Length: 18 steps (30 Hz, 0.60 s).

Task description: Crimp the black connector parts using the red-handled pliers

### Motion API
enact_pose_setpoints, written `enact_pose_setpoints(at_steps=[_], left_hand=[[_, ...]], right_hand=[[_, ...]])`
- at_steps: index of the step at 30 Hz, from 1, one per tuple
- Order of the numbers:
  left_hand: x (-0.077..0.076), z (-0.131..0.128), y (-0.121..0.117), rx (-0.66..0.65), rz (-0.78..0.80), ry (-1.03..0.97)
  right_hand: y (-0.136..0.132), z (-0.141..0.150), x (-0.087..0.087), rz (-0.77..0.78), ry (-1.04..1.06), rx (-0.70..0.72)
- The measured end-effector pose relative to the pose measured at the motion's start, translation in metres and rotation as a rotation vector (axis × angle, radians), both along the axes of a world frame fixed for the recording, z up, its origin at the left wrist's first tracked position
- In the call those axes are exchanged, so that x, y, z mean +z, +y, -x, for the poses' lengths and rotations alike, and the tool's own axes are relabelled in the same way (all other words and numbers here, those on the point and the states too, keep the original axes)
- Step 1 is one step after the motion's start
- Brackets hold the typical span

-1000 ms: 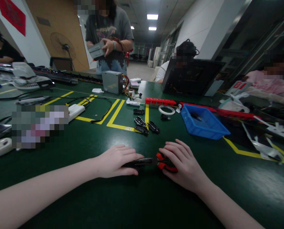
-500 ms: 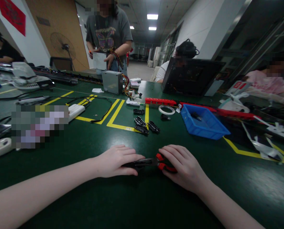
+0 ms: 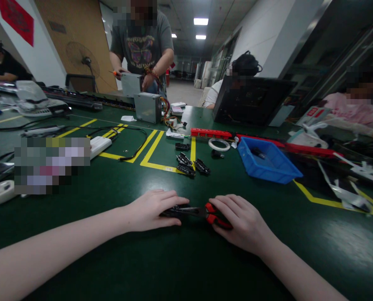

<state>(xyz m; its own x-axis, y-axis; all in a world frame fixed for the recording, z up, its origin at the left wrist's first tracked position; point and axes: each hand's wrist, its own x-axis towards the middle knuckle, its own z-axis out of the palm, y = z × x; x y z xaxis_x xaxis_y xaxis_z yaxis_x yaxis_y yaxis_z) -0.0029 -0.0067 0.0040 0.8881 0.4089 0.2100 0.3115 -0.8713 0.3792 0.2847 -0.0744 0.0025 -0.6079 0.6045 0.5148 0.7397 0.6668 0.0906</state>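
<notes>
My right hand (image 3: 244,221) is closed around the red-and-black handles of a pair of pliers (image 3: 210,213), whose metal jaws point left. Under the fingers of my left hand (image 3: 153,211) is a small dark part (image 3: 174,211), pinched between thumb and fingers close to the tabletop. The jaws touch or overlap the right end of this part; exactly where they bite cannot be made out. Beyond my hands, several similar black parts (image 3: 186,169) lie in a loose group inside yellow tape lines.
A blue tray (image 3: 268,167) with a black piece in it stands to the right. A white ring (image 3: 218,144), a red strip (image 3: 210,133) and a metal power supply box (image 3: 147,108) lie farther back. Across the green table (image 3: 136,259) a person holds another metal box (image 3: 131,85).
My hands stay almost in place; the pliers and dark part have shifted very slightly. Across the table, the standing person's hands and metal box have lowered a little.
</notes>
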Motion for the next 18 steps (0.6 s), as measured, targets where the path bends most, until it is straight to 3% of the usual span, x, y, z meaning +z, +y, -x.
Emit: enact_pose_setpoints(at_steps=[8, 18], left_hand=[[-0.001, 0.000, -0.001, 0.005, -0.039, 0.003], [0.012, -0.002, -0.008, 0.005, -0.010, 0.062]], right_hand=[[-0.001, 0.002, 0.003, 0.031, 0.040, 0.006], [0.000, 0.002, 0.006, 0.004, 0.002, -0.007]])
